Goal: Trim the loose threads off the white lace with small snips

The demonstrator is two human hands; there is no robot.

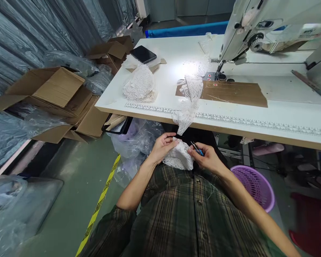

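Note:
Below the table edge, over my lap, my left hand (163, 145) pinches a piece of white lace (178, 157). My right hand (207, 157) grips small blue-handled thread snips (197, 148), their tips at the lace's right edge. More lace, a white lace strip (190, 93), runs from the needle area of the sewing machine (256, 28) across the white table (256, 114) and hangs over its front edge just above my hands. A brown cardboard sheet (232, 93) lies under the machine's needle area.
A heap of white lace (139, 85) and a dark phone (143, 54) lie on the table's left part. Open cardboard boxes (53, 92) and plastic bags (139, 139) crowd the floor at left. A purple basket (255, 185) stands at my right. Yellow tape (98, 205) marks the floor.

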